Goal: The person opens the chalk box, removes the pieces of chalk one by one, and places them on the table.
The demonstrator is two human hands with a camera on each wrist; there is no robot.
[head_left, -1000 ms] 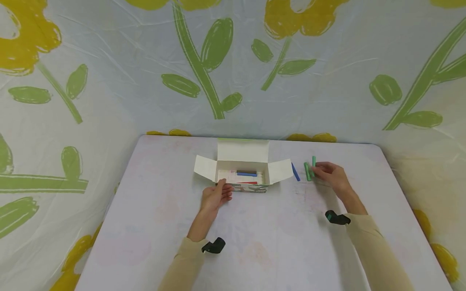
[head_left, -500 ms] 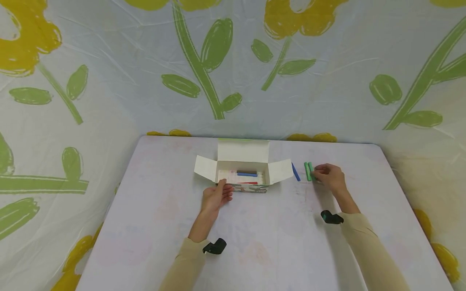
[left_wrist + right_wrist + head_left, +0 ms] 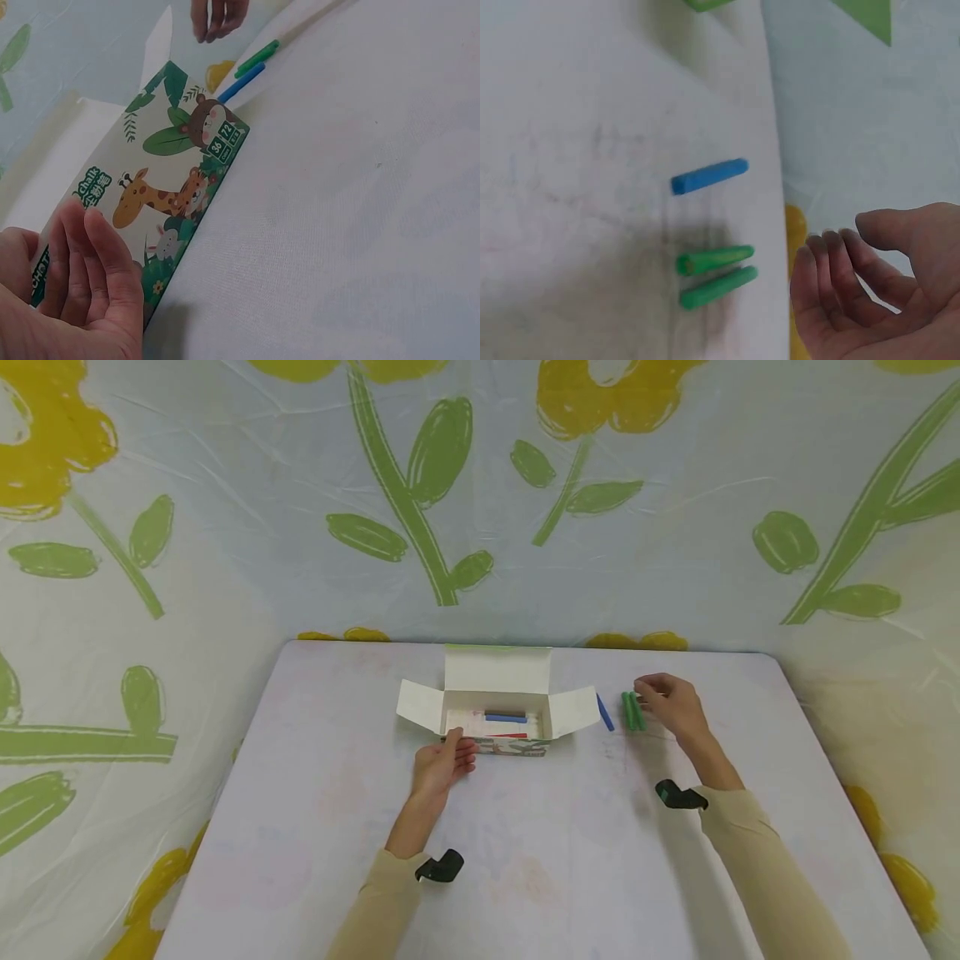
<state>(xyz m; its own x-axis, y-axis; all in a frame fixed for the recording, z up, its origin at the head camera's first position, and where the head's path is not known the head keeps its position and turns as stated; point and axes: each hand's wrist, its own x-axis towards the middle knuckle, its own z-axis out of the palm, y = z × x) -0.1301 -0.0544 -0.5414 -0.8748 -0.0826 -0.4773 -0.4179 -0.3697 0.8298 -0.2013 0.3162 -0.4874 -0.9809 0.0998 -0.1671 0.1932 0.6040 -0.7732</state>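
The second green chalk (image 3: 637, 710) has been laid beside the first and released by the right hand (image 3: 670, 703) (now empty, fingers loosely curled); the box (image 3: 497, 720) is steadied with the flat fingers of the left hand (image 3: 442, 767).

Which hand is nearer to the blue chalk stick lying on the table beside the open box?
Right. The right hand hovers just past the two green sticks beside the blue chalk stick; the left hand rests against the box front, farther off.

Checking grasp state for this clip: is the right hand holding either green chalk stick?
No: in the right wrist view the right hand is open beside the two green chalk sticks, which lie on the table.
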